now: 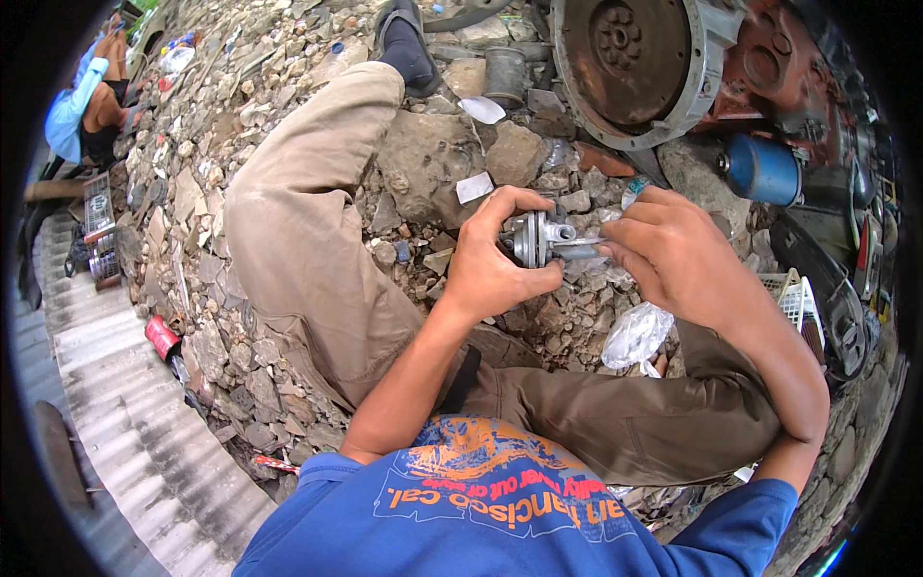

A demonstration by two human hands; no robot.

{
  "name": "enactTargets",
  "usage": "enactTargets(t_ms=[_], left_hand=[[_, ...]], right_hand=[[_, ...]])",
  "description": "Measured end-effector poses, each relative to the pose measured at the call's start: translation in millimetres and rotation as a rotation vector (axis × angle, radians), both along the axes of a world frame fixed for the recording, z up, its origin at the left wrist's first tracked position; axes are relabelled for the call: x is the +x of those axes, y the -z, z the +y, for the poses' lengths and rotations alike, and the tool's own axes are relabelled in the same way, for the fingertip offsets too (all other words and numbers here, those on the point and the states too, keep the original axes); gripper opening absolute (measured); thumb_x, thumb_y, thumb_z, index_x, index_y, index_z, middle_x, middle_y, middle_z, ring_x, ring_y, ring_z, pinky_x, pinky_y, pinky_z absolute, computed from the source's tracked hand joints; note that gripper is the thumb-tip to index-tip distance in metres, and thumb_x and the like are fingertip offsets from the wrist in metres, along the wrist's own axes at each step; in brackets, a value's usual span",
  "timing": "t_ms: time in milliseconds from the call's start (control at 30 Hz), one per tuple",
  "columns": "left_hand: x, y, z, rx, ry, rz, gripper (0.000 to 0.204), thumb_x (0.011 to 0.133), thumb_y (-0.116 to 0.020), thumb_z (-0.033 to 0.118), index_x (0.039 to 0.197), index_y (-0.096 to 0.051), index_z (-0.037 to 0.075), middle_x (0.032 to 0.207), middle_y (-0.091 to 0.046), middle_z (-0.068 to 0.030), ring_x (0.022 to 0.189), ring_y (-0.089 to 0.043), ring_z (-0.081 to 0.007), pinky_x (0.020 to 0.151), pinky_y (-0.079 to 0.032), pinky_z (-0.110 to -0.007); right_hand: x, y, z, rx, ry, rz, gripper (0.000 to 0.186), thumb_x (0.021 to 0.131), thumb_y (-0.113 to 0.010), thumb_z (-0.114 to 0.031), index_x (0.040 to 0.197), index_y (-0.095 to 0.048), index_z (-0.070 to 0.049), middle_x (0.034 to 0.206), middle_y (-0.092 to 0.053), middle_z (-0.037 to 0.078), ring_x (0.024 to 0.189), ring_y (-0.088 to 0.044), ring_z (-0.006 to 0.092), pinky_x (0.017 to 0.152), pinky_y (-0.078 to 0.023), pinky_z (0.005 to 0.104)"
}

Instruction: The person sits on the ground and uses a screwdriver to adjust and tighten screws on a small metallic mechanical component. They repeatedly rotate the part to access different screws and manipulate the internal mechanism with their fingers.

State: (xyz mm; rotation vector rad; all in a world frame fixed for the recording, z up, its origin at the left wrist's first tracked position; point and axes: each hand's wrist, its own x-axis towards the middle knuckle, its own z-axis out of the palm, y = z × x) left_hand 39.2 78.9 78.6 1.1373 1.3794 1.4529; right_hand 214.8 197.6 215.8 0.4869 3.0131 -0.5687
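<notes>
My left hand (488, 255) is wrapped round a small silvery metal engine part (543, 240) that looks like a mechanical fuel pump. It has a round flanged body, a short pipe stub and a flat arm pointing right. At the end of that arm, the thumb and fingers of my right hand (668, 248) are closed in a pinch. Both hands are above the stony ground between my bent legs. A crumpled clear plastic bag (638, 337) lies just below my right hand.
A large round metal housing (625, 67) on a reddish engine block (764, 67) stands at the far right, beside a blue canister filter (762, 170). Rubble covers the ground. Corrugated sheet (125, 404) and a red can (162, 337) lie left. Another person (87, 96) sits far left.
</notes>
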Motion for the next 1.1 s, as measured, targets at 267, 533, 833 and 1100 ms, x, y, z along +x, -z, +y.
enactTargets(t_ms=[267,533,833,1100], left_hand=[[4.6,-1.5,0.0,-0.017,-0.047,-0.076,0.05,0.06,-0.079,0.008,0.107,-0.062,0.002,0.101,-0.065,-0.0067,0.096,-0.062,-0.0147,0.088,-0.049,-0.029],[4.0,-3.5,-0.2,-0.059,-0.022,-0.144,0.051,0.063,-0.078,0.006,0.111,-0.06,0.003,0.101,-0.066,-0.0053,0.097,-0.061,-0.012,0.089,-0.049,-0.029],[5.6,-5.3,-0.7,-0.044,0.032,-0.184,0.054,0.062,-0.079,0.004,0.111,-0.058,0.004,0.1,-0.065,-0.0051,0.098,-0.06,-0.012,0.09,-0.048,-0.029],[7.3,-2.8,-0.6,-0.047,0.091,-0.159,0.06,0.059,-0.079,0.005,0.114,-0.056,0.004,0.104,-0.062,-0.0039,0.099,-0.058,-0.0113,0.089,-0.047,-0.028]], right_hand=[[2.4,1.9,-9.6,-0.048,0.08,0.001,0.015,0.08,-0.073,-0.007,0.094,-0.069,0.0,0.078,-0.06,0.014,0.072,-0.06,0.0356,0.064,-0.048,0.0455],[-2.3,2.5,-2.1,0.265,-0.152,0.077,0.035,0.069,-0.071,-0.009,0.103,-0.066,-0.003,0.089,-0.057,0.01,0.085,-0.06,0.0289,0.066,-0.049,0.043],[-8.8,0.0,-8.3,-0.241,0.115,0.155,0.03,0.078,-0.074,-0.006,0.107,-0.065,0.001,0.097,-0.059,0.016,0.083,-0.064,0.0393,0.071,-0.054,0.0467],[-10.3,21.9,-10.1,-0.195,0.006,0.123,0.028,0.076,-0.075,-0.005,0.103,-0.066,-0.001,0.099,-0.06,0.014,0.085,-0.067,0.0366,0.07,-0.054,0.0461]])
